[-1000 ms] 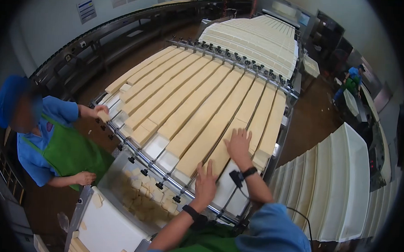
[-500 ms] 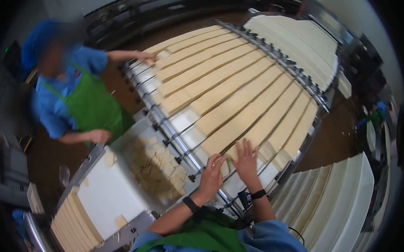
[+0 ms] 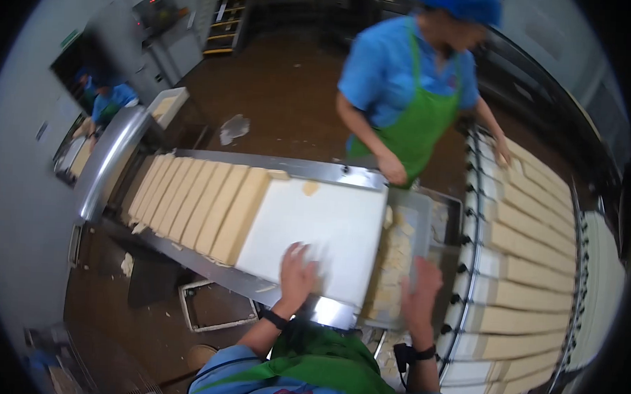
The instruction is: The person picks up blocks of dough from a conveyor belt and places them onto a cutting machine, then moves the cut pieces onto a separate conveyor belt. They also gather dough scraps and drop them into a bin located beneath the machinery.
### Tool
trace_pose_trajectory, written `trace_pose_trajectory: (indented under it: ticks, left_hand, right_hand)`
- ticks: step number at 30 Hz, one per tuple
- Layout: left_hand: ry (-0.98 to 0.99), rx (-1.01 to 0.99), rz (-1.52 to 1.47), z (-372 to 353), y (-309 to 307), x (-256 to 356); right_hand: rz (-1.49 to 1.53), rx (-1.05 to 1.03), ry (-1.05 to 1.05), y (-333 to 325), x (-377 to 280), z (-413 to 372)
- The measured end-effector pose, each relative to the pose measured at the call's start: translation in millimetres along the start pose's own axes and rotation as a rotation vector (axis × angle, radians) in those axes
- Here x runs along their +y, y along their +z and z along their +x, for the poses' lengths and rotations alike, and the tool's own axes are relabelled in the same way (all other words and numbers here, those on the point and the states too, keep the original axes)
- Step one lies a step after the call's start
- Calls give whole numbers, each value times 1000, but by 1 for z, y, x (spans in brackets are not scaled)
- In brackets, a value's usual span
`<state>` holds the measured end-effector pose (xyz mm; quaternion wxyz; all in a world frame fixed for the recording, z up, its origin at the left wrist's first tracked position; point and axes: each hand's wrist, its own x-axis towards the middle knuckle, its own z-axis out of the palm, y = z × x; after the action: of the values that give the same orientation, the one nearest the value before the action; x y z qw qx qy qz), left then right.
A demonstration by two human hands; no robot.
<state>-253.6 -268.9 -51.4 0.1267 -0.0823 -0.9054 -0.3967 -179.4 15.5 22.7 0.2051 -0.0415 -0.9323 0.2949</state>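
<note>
My left hand (image 3: 298, 275) is raised over the near edge of a white conveyor belt (image 3: 314, 228). Its fingers are spread, partly blurred, with nothing in them. To the left on that belt stands a row of long, pale stacks of dough sheets (image 3: 209, 206), packed side by side. My right hand (image 3: 421, 293) is blurred, fingers stretched out and nothing visible in it. It hovers by the right side of a grey bin (image 3: 420, 223) with loose dough scraps (image 3: 395, 253). Further right, more long dough stacks (image 3: 530, 284) lie in rows on a second conveyor (image 3: 469, 263).
Across the bin stands a co-worker (image 3: 411, 95) in a green apron, one hand at the dough rows on the right. Metal rails (image 3: 267, 165) edge the left belt. A metal frame (image 3: 219, 309) lies on the floor, and other people (image 3: 108, 100) are at the far left.
My view has swung left, from the right conveyor to the white belt. Both hands have come away from the dough stacks on that conveyor.
</note>
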Motion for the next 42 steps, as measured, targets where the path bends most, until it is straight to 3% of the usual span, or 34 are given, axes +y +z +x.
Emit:
trace_pose_trajectory:
  ticks: [4, 7, 11, 15, 19, 28, 31, 35, 38, 40, 42]
  left_hand:
    - [-507, 403, 451, -12, -63, -99]
    - [-676, 431, 448, -8, -98, -140]
    - [-628, 250, 252, 2, -112, -174]
    - [-629, 185, 269, 15, -110, -157]
    - [-747, 105, 285, 25, -116, -133]
    - [-717, 80, 313, 34, -96, -138]
    - [-631, 19, 361, 36, -94, -129]
    - [-418, -170, 291, 38, -87, -114]
    - [-301, -351, 274, 40, -83, -107]
    - [-199, -456, 365, 44, -78, -106]
    - [-263, -607, 308, 55, -76, -104]
  right_hand:
    - [296, -281, -253, 135, -77, 79]
    - [362, -399, -383, 239, -115, 129]
    - [311, -426, -403, 355, -151, 183]
    - [105, -461, -330, 404, -175, 214]
    - [-217, -471, -292, 417, -184, 226]
    - [-160, -519, -290, 406, -178, 225]
    - [-115, -428, -305, 377, -132, 212]
    - [-28, -216, -123, 291, -60, 159]
    - [-26, -143, 306, 218, -45, 120]
    - [-374, -4, 137, 244, 17, 71]
    - [-272, 88, 236, 251, 5, 55]
